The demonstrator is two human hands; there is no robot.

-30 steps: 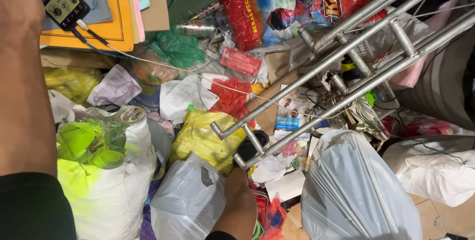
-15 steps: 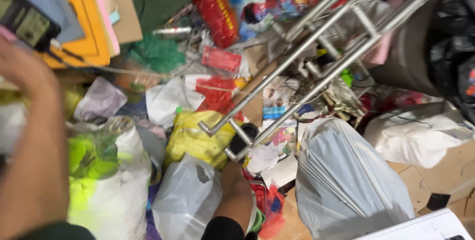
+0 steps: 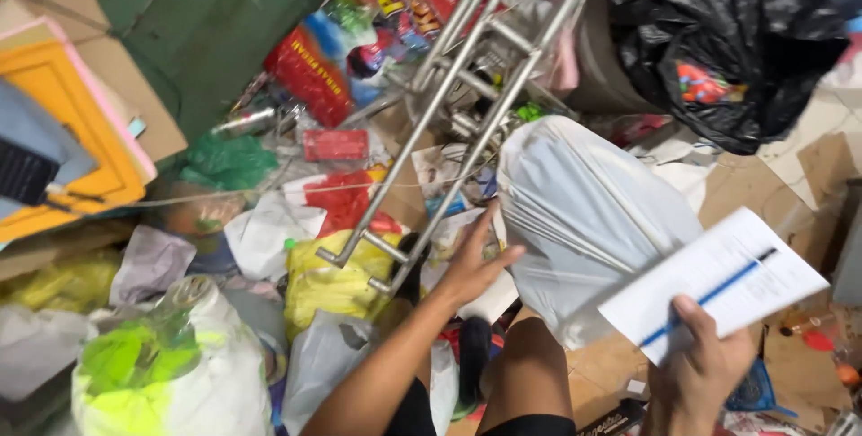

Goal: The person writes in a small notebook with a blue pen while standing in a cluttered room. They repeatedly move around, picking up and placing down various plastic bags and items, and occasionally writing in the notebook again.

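While the right hand (image 3: pixel 709 373) grips a white paper pad (image 3: pixel 714 279) clear of the clutter, the left hand (image 3: pixel 471 261), fingers spread and released, reaches toward the white bag (image 3: pixel 584 211).

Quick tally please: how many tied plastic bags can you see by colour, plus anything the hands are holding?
White or clear bags: 3, the big white bag by the left hand, the clear bag, the small bag
Black bags: 1
Yellow bags: 1
Papers: 1, in the right hand
Total: 6
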